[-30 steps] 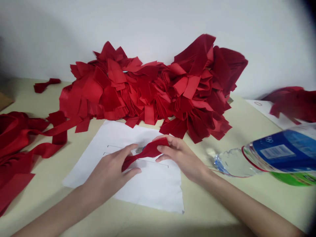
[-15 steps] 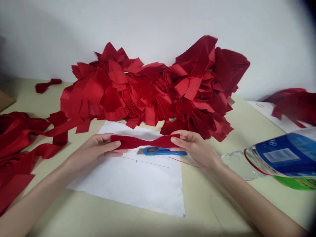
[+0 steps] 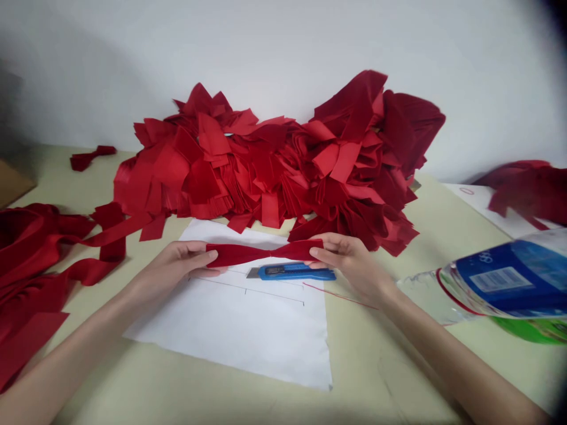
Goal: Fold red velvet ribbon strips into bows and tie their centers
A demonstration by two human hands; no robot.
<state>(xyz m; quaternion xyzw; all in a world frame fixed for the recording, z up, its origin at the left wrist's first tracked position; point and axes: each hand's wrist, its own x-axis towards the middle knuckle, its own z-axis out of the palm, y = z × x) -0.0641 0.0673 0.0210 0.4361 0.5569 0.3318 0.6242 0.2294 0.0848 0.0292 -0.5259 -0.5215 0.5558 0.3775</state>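
Observation:
A red velvet ribbon bow (image 3: pixel 287 250), pinched narrow at its middle, is stretched level between my hands. My left hand (image 3: pixel 188 260) grips its left end between thumb and fingers. Its right end is held the same way by my right hand (image 3: pixel 343 260). Just below the bow, a blue box cutter (image 3: pixel 296 271) lies with its blade out to the left. Under the cutter is a white sheet of paper (image 3: pixel 248 336) with ruled black lines and tick marks. A thin red thread (image 3: pixel 341 294) runs from the sheet towards my right forearm.
A big heap of red ribbon pieces (image 3: pixel 266 171) stands against the wall. Long loose ribbon (image 3: pixel 39 254) is piled at left, with a small red bow (image 3: pixel 92 157) behind it. At right lie a plastic bottle (image 3: pixel 509 277) and more red fabric (image 3: pixel 531 186).
The view has shifted slightly. My hands keep hold of the bow's two ends, with the left hand a little nearer the right. The bow looks slightly shorter between them.

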